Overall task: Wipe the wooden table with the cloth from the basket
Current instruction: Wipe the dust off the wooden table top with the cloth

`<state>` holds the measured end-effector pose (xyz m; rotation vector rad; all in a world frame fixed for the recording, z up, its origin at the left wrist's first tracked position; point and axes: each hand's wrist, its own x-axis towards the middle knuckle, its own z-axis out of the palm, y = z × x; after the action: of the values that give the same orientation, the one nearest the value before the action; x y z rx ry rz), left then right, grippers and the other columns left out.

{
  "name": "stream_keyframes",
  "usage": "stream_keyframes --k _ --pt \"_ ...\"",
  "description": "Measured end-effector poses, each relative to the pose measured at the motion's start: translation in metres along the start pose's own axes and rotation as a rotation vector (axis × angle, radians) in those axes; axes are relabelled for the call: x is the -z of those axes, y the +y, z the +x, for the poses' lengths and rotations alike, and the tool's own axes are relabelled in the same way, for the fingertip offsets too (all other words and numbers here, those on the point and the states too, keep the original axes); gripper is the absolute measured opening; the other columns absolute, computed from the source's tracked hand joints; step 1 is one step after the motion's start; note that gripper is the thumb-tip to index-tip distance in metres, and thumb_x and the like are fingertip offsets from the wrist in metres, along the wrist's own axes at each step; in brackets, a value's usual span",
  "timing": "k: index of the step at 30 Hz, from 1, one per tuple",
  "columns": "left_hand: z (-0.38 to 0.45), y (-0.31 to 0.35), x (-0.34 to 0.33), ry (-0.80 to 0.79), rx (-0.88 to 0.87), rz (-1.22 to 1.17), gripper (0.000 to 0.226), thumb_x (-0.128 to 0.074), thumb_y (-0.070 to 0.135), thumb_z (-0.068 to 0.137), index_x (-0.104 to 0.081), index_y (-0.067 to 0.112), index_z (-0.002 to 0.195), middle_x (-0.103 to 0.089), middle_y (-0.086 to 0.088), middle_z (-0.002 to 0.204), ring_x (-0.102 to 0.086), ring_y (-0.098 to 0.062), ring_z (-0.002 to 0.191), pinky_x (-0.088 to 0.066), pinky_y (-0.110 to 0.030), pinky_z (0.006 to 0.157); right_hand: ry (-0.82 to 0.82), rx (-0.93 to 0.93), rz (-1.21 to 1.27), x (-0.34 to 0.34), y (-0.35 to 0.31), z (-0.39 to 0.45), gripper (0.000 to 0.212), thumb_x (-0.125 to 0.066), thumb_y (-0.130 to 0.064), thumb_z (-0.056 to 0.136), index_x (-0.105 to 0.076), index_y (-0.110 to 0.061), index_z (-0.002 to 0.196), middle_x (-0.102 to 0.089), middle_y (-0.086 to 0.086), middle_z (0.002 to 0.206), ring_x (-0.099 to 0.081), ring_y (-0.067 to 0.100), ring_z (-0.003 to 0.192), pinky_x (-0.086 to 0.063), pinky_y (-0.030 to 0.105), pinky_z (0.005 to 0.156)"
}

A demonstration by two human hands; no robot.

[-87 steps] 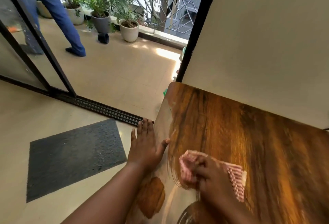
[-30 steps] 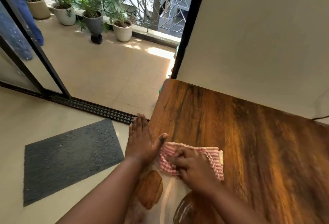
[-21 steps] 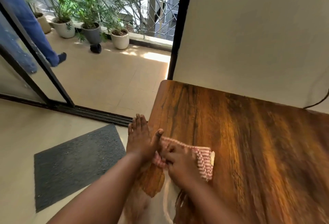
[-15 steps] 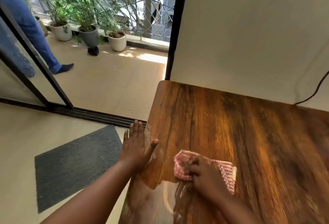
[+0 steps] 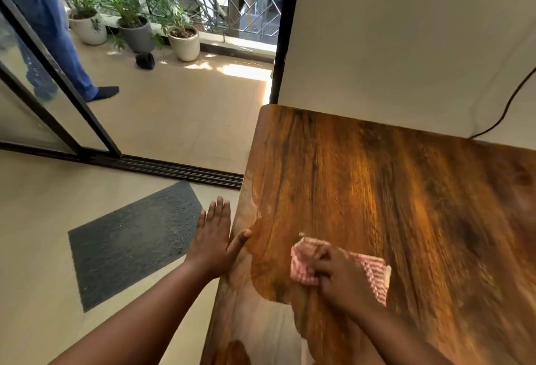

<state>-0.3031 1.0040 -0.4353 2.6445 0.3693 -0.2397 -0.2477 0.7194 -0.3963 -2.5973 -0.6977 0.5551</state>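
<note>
Cloth: red-and-white striped cloth (image 5: 374, 273), long axis across glossy brown wooden counter (image 5: 391, 190).
Right hand (image 5: 340, 277): gripping cloth, pressing down.
Left hand (image 5: 213, 241): flat, fingers spread, at counter's left edge.

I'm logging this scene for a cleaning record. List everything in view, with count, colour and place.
wooden table: one, brown, right, against the wall
cloth: one, pink-and-white striped, on the table's near part under the right hand
mat: one, dark grey, on the floor left of the table
plant pots: three, two white and one grey, along the balcony railing
cable: one, black, on the wall at right
other person's leg: blue trousers, dark sock, on the balcony
left hand: flat, open, at the table's left edge
right hand: pressing the cloth
</note>
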Motion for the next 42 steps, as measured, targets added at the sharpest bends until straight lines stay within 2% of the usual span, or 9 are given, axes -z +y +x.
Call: stream_keyframes --k 4,10,15,19,24,28,35,40,42 --pt "-0.009 0.000 -0.004 -0.002 0.004 -0.029 0.103 0.011 0.088 0.069 0.025 0.018 0.143 0.025 -0.004 0.156 0.026 -0.015 0.143 0.019 -0.032 0.115 0.110 -0.106 0.038 -0.015 -0.038 0.027 0.046 -0.049 -0.024 0.091 -0.050 -0.054 0.125 -0.041 -0.011 0.138 -0.035 0.022 0.126 -0.028 0.045 0.106" --pt "-0.010 0.007 -0.002 0.043 0.076 -0.177 0.108 0.013 0.091 0.064 0.021 0.018 0.144 0.018 -0.005 0.159 0.022 -0.013 0.143 0.015 -0.032 0.117 -0.067 0.314 -0.055 -0.050 -0.054 -0.020 0.060 -0.049 -0.025 0.083 -0.037 -0.064 0.127 -0.045 -0.022 0.126 -0.043 0.018 0.107 -0.029 0.036 0.085" --pt "-0.009 0.036 -0.009 0.195 0.384 -0.662 0.127 0.011 0.097 0.054 0.004 0.018 0.154 0.007 -0.002 0.162 0.012 -0.012 0.146 0.014 -0.030 0.114 0.062 0.034 0.041 -0.027 -0.058 0.059 0.050 -0.049 -0.023 0.089 -0.047 -0.059 0.123 -0.042 -0.015 0.137 -0.036 0.018 0.126 -0.033 0.038 0.105" --pt "-0.010 0.037 -0.018 0.246 0.371 -0.638 0.120 0.010 0.092 0.061 0.006 0.016 0.153 0.009 0.001 0.162 0.018 -0.002 0.140 0.018 -0.025 0.112 0.105 -0.003 0.077 -0.023 -0.100 0.125 0.044 -0.048 -0.023 0.091 -0.052 -0.047 0.128 -0.041 -0.008 0.141 -0.038 0.022 0.127 -0.031 0.041 0.106" --pt "-0.010 0.036 -0.015 0.238 0.335 -0.568 0.080 -0.016 0.062 0.095 0.013 0.013 0.151 0.017 -0.005 0.160 0.022 -0.002 0.137 0.017 -0.025 0.114 -0.037 0.418 -0.076 -0.033 -0.091 0.087 0.034 -0.048 -0.028 0.088 -0.062 -0.042 0.116 -0.047 -0.020 0.129 -0.043 0.012 0.113 -0.030 0.022 0.086" --pt "-0.009 0.039 -0.016 0.220 0.295 -0.502 0.100 -0.002 0.079 0.075 0.022 0.013 0.147 0.028 -0.001 0.153 0.030 -0.006 0.136 0.022 -0.022 0.109 -0.017 0.463 -0.099 -0.012 -0.063 0.096 0.038 -0.053 -0.024 0.082 -0.064 -0.043 0.114 -0.059 -0.013 0.114 -0.057 0.018 0.097 -0.042 0.029 0.076" --pt "-0.008 0.042 -0.018 0.193 0.297 -0.364 0.111 0.013 0.092 0.062 0.030 0.018 0.143 0.035 0.002 0.149 0.034 -0.009 0.138 0.021 -0.031 0.114 0.156 0.082 -0.061 -0.013 -0.111 0.217 0.045 -0.049 -0.023 0.092 -0.051 -0.046 0.130 -0.036 -0.006 0.149 -0.032 0.027 0.134 -0.029 0.047 0.109" --pt "-0.009 0.043 -0.014 0.204 0.308 -0.385 0.109 0.015 0.092 0.059 0.031 0.021 0.139 0.033 0.000 0.151 0.032 -0.010 0.139 0.017 -0.034 0.117 -0.011 0.531 -0.192 -0.029 -0.100 0.170 0.040 -0.048 -0.032 0.091 -0.051 -0.045 0.129 -0.048 -0.006 0.136 -0.040 0.023 0.123 -0.032 0.041 0.100" --pt "-0.010 0.042 -0.016 0.221 0.304 -0.395 0.108 0.015 0.092 0.059 0.031 0.021 0.138 0.031 0.000 0.152 0.033 -0.009 0.139 0.017 -0.034 0.117 0.032 0.544 -0.137 -0.020 -0.084 0.171 0.038 -0.052 -0.028 0.088 -0.060 -0.036 0.124 -0.054 0.001 0.132 -0.047 0.027 0.118 -0.038 0.040 0.098"
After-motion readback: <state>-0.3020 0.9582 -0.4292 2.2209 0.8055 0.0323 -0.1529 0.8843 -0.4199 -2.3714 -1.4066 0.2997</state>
